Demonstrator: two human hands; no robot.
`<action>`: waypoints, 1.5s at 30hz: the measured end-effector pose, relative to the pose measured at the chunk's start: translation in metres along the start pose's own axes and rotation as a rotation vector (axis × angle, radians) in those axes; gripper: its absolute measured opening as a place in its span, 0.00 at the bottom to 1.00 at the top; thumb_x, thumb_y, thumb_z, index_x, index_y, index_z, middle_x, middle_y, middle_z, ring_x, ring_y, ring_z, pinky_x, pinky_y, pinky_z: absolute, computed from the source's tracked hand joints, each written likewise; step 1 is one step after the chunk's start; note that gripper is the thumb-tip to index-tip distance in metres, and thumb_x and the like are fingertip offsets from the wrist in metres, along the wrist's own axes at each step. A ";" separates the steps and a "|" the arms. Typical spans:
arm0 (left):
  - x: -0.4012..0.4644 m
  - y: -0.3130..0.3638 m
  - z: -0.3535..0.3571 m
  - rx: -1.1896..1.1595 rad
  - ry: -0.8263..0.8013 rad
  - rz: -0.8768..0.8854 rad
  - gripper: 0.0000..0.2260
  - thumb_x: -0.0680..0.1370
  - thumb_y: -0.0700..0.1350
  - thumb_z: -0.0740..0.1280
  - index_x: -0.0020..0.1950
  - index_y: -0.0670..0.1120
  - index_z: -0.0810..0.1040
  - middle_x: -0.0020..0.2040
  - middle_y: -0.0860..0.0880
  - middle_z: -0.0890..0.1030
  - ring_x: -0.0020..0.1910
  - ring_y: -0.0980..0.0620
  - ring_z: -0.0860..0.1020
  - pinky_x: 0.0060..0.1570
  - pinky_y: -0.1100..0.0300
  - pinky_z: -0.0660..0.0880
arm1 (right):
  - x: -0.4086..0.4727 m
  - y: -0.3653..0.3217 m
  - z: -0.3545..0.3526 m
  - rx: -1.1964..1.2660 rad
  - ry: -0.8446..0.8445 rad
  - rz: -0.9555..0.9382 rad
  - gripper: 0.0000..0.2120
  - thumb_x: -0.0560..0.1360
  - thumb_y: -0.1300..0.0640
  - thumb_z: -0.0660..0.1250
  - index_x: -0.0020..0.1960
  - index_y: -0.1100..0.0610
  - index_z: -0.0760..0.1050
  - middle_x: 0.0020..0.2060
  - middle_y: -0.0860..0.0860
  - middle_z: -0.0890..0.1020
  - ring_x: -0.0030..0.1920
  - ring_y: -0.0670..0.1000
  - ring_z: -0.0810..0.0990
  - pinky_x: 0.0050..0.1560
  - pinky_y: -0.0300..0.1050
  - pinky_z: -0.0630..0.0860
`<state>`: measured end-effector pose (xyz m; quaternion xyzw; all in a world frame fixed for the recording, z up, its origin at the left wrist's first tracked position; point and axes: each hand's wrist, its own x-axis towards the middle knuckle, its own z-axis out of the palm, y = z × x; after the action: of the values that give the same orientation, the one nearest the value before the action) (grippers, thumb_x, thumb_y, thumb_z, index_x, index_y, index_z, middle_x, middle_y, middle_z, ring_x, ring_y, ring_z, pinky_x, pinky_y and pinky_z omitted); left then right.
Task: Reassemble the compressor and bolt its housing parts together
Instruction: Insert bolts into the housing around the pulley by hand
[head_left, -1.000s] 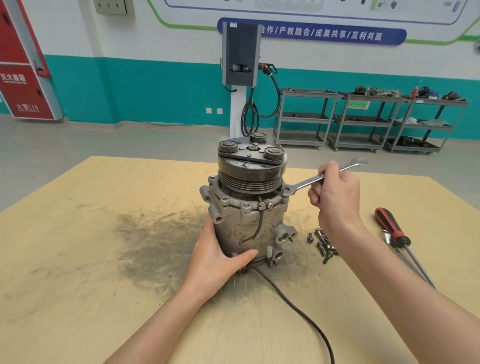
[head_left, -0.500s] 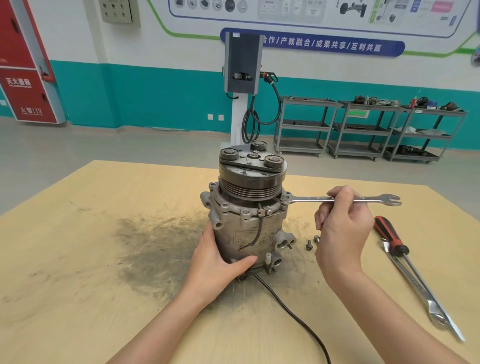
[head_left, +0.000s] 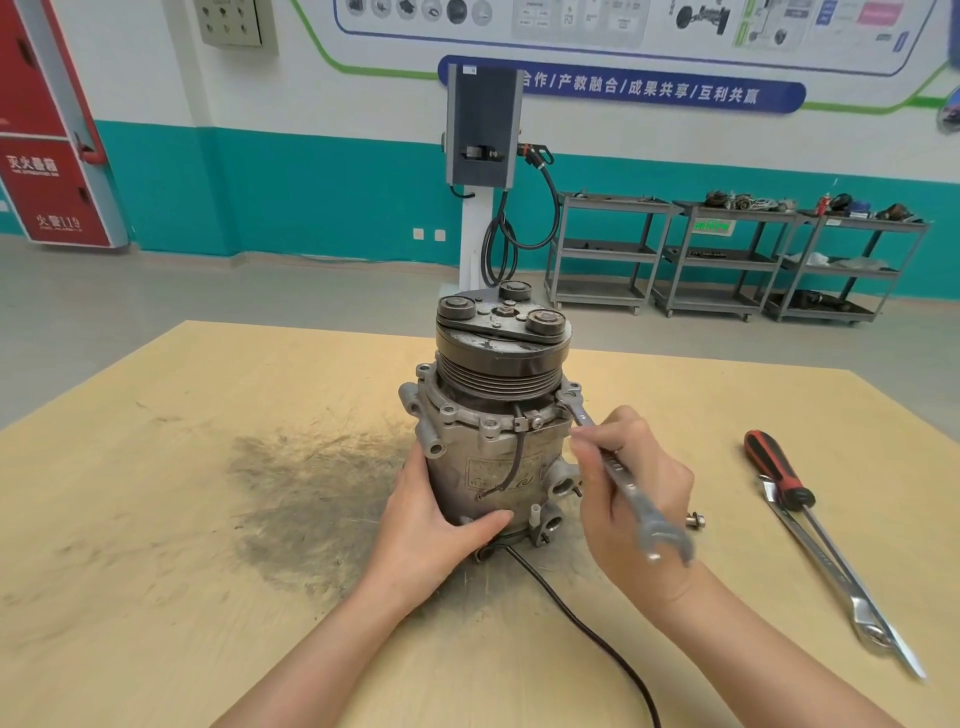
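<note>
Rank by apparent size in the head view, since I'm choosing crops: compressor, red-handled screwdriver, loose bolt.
1. compressor
2. red-handled screwdriver, long but thin
3. loose bolt, partly hidden behind the right hand

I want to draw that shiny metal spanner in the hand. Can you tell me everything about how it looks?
The slim silver steel spanner has a forked open jaw at the near end, blurred, and its far end sits on a bolt at the rim of the upright grey metal compressor. It slants down toward the person. The right hand grips its shaft; the left hand steadies the compressor body on the pale wooden table.
</note>
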<state>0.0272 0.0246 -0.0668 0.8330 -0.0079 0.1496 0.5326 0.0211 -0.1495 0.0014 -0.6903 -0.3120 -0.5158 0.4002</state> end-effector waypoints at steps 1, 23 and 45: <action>0.000 0.000 0.000 0.002 0.004 0.000 0.36 0.56 0.65 0.75 0.61 0.60 0.67 0.56 0.63 0.76 0.57 0.63 0.75 0.57 0.59 0.75 | 0.002 -0.001 -0.002 -0.086 -0.033 -0.083 0.13 0.82 0.51 0.60 0.44 0.58 0.75 0.28 0.53 0.73 0.25 0.48 0.69 0.22 0.41 0.69; 0.000 0.000 0.000 -0.016 -0.020 -0.011 0.39 0.57 0.65 0.75 0.64 0.64 0.63 0.59 0.62 0.75 0.60 0.62 0.73 0.62 0.53 0.74 | 0.063 0.037 -0.020 0.653 -0.005 1.075 0.18 0.83 0.49 0.54 0.40 0.58 0.71 0.20 0.48 0.65 0.20 0.46 0.64 0.22 0.35 0.58; -0.001 0.001 -0.001 -0.007 -0.018 0.000 0.39 0.57 0.65 0.74 0.65 0.62 0.65 0.60 0.61 0.75 0.60 0.63 0.74 0.62 0.54 0.74 | 0.091 0.068 0.001 0.683 -0.383 1.372 0.17 0.83 0.53 0.57 0.38 0.57 0.71 0.17 0.47 0.64 0.17 0.45 0.60 0.17 0.35 0.56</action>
<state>0.0256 0.0250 -0.0653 0.8325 -0.0132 0.1420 0.5354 0.1036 -0.1797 0.0727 -0.6442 -0.0212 0.0987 0.7581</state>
